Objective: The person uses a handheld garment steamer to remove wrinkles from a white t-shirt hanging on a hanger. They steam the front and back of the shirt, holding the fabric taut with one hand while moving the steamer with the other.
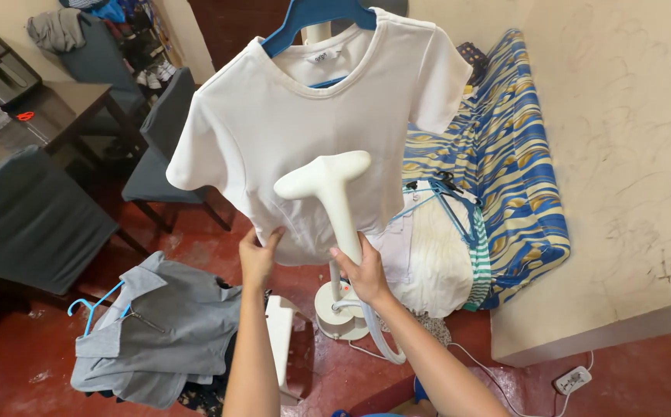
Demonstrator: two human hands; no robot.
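Red floor (34, 355) holds a grey garment (158, 332), untouched. Left hand (258, 259) pinches the white T-shirt (305, 123) hem taut; right hand (366, 274) grips the steamer head (328, 185) against its lower front, upper part seemingly left.

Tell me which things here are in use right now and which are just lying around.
In use:
white short-sleeved T-shirt on blue plastic hanger
white T-shaped steamer head
left hand, gripping the hem
right hand, holding the steamer handle

Lying about:
grey collared shirt
blue-and-yellow striped cushion
white power strip
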